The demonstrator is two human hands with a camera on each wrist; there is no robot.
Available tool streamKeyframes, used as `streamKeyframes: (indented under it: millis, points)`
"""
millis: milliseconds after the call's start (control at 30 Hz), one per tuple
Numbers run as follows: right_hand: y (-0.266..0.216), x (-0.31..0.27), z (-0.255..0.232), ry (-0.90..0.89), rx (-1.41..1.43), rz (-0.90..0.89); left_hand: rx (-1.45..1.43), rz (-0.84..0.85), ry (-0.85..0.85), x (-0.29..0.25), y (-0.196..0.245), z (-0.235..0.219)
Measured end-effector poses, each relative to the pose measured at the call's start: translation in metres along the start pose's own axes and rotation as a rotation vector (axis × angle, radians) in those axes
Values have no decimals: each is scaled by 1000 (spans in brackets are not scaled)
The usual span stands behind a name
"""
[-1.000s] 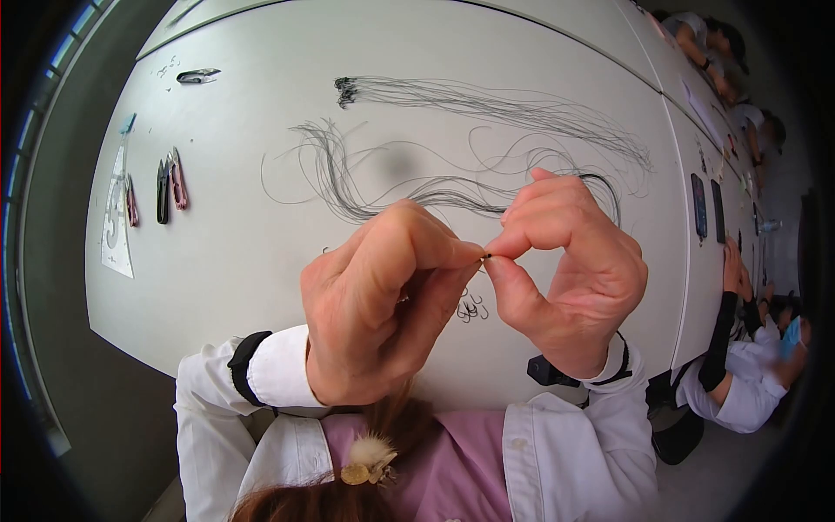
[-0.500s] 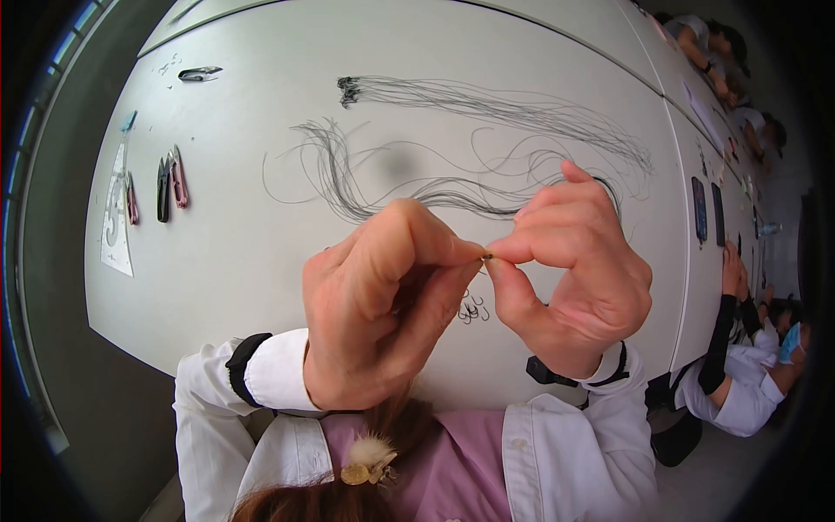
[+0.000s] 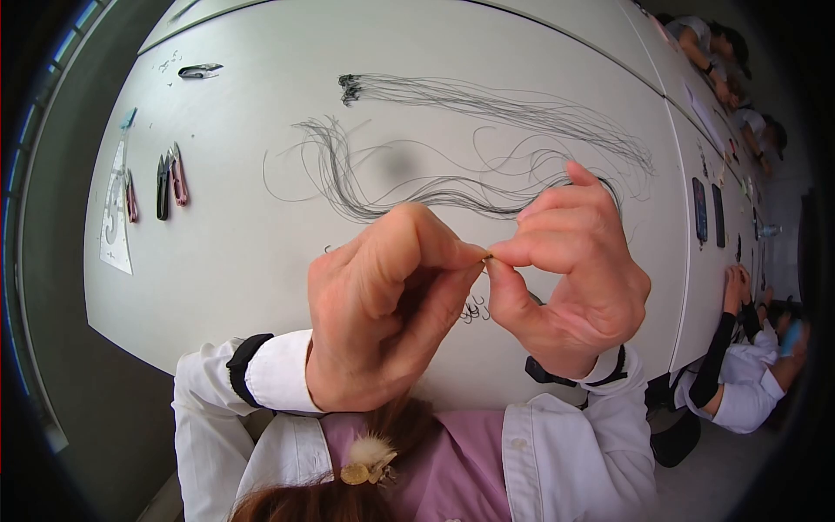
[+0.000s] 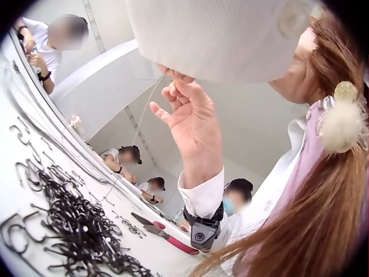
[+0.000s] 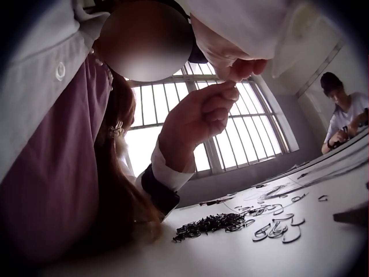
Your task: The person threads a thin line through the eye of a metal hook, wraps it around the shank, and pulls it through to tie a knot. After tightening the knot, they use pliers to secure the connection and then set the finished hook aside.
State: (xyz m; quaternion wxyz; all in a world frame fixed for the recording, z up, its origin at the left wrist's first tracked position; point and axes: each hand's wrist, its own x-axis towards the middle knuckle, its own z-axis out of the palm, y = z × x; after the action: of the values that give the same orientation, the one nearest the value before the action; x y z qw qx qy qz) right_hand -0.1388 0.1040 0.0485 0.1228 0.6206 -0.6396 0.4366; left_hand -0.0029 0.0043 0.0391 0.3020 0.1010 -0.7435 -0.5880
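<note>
- Blackish and too small to identify, a tiny piece (image 3: 489, 256) sits between my fingertips, raised above the bench (image 3: 217, 278).
- Both my left hand (image 3: 370, 300) and right hand (image 3: 591, 278) pinch it, thumb against forefinger.
- Dark hooks (image 4: 83, 228) lie heaped below.
- Farther off: two strand bundles, one nearer (image 3: 370, 210), one beyond (image 3: 487, 106).

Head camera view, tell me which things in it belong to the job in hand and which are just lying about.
Likely the job:
tiny piece, unidentifiable, pinched by left hand and right hand
loose hooks
long dark strands

Apparently just lying about:
black snips, perhaps for trimming
pink snips
triangular ruler
phone
</note>
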Motion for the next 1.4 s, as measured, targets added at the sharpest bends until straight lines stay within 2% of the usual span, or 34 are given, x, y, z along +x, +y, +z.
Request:
streamKeyframes:
  millis: [67, 300, 367, 500, 633, 733, 800, 833, 867, 933, 967, 1067, 1100, 1133, 1200, 1233, 1300, 1400]
  points:
    - [1, -1, 1, 7, -10, -15, -54, -54, -1, 0, 0, -1]
    - [1, 1, -1, -2, 33, 4, -87, -10, 7, 0, -2, -1]
    - [0, 1, -1, -3, 17, -2, -115, -93, 5, 0, 2, -1]
    - [-1, 0, -1, -6, -27, -17, -86, -65, -24, 0, 1, -2]
    - [1, -1, -1, -3, -80, -62, -152, -128, -30, 1, 1, -3]
    - [7, 2, -2, -88, 19, -49, -197, -126, 1, 4, 0, -4]
    - [6, 7, 1, -147, 460, 273, -226, -124, 33, 4, 2, -4]
    - [9, 6, 2, -216, 639, 323, -263, -164, 34, 4, 3, -4]
    - [11, 4, 5, -217, 639, 322, -301, -203, 36, 4, 4, -4]
    - [11, 2, 11, -311, 794, 445, -328, -220, 53, 4, 4, -4]
    - [8, 1, 11, -300, 871, 540, -355, -237, 70, 4, 4, -4]
    - [8, 1, 4, -352, 729, 520, -431, -270, 100, 6, 3, -4]
    - [4, 2, 6, -270, 683, 546, -431, -268, 101, 6, 2, -4]
    - [4, 2, 5, -271, 683, 544, -436, -266, 101, 5, 2, -4]
    - [5, 2, 3, -273, 436, 346, -441, -262, 103, 5, 2, -4]
    - [3, 2, 2, -274, 436, 344, -449, -268, 108, 5, 1, -3]
    - [-2, 4, 2, -219, 182, 218, -457, -273, 114, 5, 1, -2]
    - [-3, 3, 4, -180, 124, 131, -441, -271, 107, 4, 1, -3]
